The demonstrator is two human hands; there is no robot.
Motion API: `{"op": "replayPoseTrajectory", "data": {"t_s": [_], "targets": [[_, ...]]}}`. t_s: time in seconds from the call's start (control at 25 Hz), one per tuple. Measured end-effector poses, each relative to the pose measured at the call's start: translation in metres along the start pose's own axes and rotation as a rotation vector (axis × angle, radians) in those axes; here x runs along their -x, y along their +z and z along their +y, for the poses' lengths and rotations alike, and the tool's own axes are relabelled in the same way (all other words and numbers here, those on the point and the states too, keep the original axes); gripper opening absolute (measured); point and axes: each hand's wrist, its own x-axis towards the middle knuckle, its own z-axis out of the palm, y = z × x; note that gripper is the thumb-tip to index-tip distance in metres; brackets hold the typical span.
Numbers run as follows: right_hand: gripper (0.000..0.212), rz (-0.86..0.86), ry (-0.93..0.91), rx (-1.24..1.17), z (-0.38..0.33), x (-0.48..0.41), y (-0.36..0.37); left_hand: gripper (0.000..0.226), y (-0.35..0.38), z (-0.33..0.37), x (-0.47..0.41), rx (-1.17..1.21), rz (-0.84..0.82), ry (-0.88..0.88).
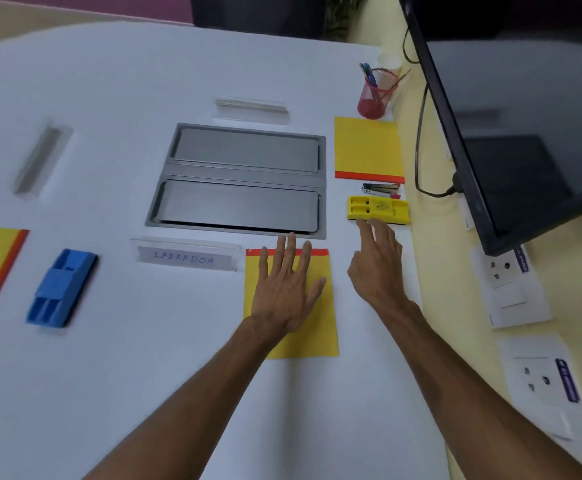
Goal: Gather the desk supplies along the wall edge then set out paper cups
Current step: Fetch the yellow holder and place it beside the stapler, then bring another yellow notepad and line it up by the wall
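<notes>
Left hand [284,292] lies spread flat on the yellow paper sheet [320,327]. Right hand [378,268], fingers extended, is at the yellow plastic eraser block [378,208] by the wall edge of the counter [144,393]. Caution: a hard push may drive the block into the black stapler [381,189].

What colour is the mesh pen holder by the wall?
The pen holder is red; head view.

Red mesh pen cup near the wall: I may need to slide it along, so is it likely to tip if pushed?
Probably tippy: the red mesh pen cup stands tall, and pens lean out above its rim. It looks light, being open mesh. Pushed low, it should slide on the smooth white table.
</notes>
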Motion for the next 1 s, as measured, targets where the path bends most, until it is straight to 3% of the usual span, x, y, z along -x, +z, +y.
{"op": "replayPoseTrajectory", "data": {"t_s": [0.4,0.72,1.0], "targets": [[0.039,-0.110,-0.181,-0.194,-0.136,0.140,-0.056,0.074,-0.098,-0.090,0.155,0.112,0.090,-0.144],[0.036,-0.161,-0.350,-0.279,-0.214,0.211,-0.105,0.072,-0.165,-0.110,0.268,0.243,0.186,-0.289],[0.043,-0.244,-0.545,-0.341,-0.270,0.281,-0.140,0.067,-0.204,-0.123,0.393,0.170,0.368,-0.441]]}}
